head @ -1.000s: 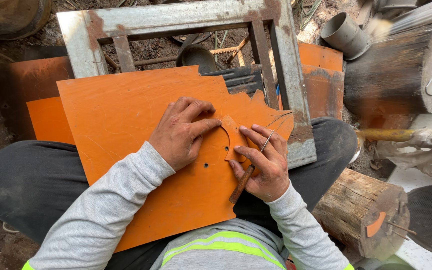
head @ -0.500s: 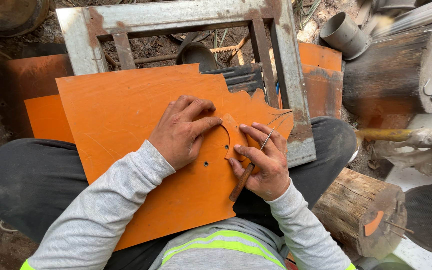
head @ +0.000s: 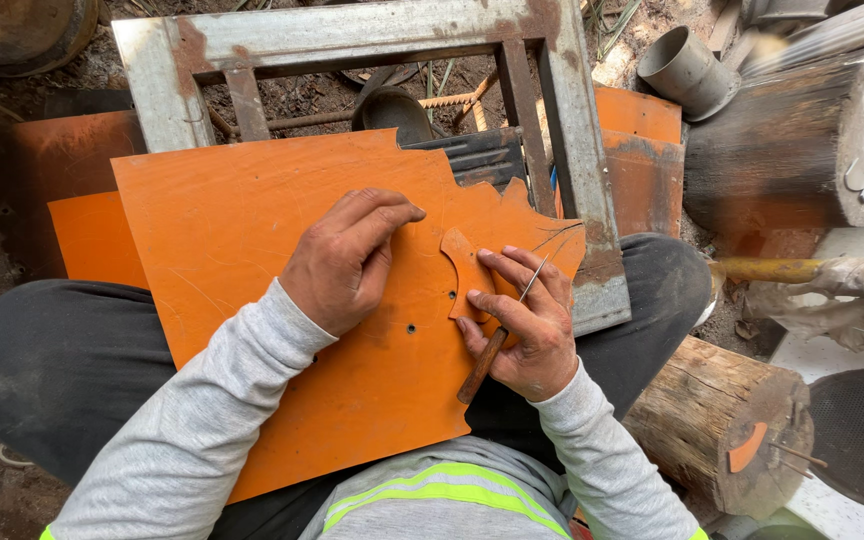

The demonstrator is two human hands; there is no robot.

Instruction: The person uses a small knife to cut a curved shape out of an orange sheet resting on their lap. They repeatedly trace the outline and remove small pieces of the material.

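Pressing the left hand (head: pixel 347 262) flat on the orange sheet (head: pixel 252 250), still gripping the wooden-handled scriber (head: pixel 497 335) in the right hand (head: pixel 522 325) (nothing shifting), tracing the small template (head: pixel 467 272).

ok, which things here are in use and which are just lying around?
In use: left hand, right hand, orange sheet, small curved piece, scribing tool.
Lying about: metal frame, logs, pipe, yellow handle.

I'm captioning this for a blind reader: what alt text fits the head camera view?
A seated person's left hand presses flat on a large orange sheet across their lap, while the right hand holds a thin wooden-handled scriber against a small curved orange template. A rusty metal frame and logs lie around them.
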